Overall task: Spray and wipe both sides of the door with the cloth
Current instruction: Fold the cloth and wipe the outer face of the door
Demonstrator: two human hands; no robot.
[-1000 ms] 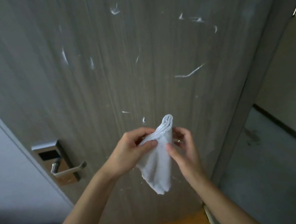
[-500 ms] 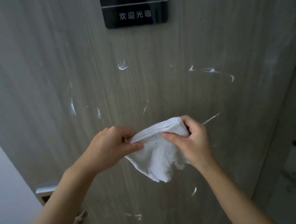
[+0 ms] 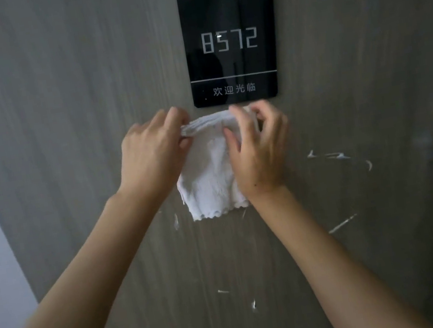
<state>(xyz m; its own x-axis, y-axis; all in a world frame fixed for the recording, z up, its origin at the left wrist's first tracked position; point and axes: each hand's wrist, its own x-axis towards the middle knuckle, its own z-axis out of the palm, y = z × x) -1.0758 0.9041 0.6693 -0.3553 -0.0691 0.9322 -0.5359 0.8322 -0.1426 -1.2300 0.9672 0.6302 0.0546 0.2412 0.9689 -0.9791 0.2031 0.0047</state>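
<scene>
Left hand (image 3: 152, 159) fingers (image 3: 174, 119) curled over folded top edge of white cloth (image 3: 208, 182); right hand (image 3: 260, 151) fingers (image 3: 239, 120) pinched same edge at other end. Cloth hung flat against grey wood-grain door (image 3: 74, 115), just below black room sign (image 3: 229, 34) reading 8572. White foam streaks (image 3: 341, 225) dotted door right of and below cloth

Dim, flat indoor light, a small glare spot on the glossy sign (image 3: 229, 34), soft wide-angle blur toward edges.
</scene>
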